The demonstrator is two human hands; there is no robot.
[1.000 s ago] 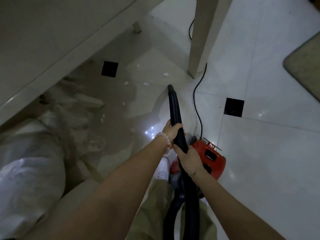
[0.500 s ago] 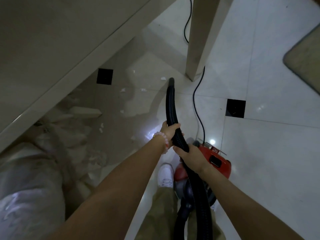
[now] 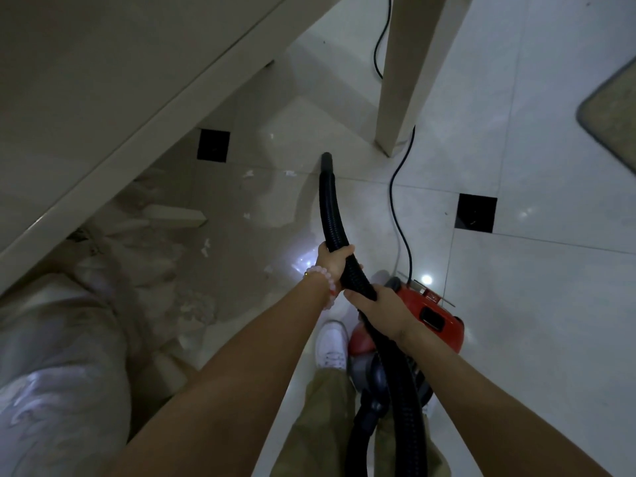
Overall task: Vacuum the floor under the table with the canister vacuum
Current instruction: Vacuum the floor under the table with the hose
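Note:
A black ribbed vacuum hose [image 3: 328, 208] runs from the red canister vacuum [image 3: 437, 321] by my feet up to its open nozzle end [image 3: 326, 160], which points at the white tile floor near the table leg [image 3: 406, 74]. My left hand [image 3: 332, 263], with a bead bracelet on the wrist, grips the hose further forward. My right hand [image 3: 382, 306] grips it just behind, above the canister. Small white paper scraps [image 3: 290, 173] lie on the floor left of the nozzle, under the table top [image 3: 113, 98].
The black power cord [image 3: 399, 187] snakes past the table leg to the canister. White sacks and bags [image 3: 58, 356] are piled under the table at the left. A mat [image 3: 612, 111] lies at the right edge. My white shoe [image 3: 331, 346] stands beside the canister.
The hose's nozzle end has been pushed forward toward the table leg and the scraps; the white scrap beside the nozzle no longer shows. The view has shifted forward; both hands keep their grip.

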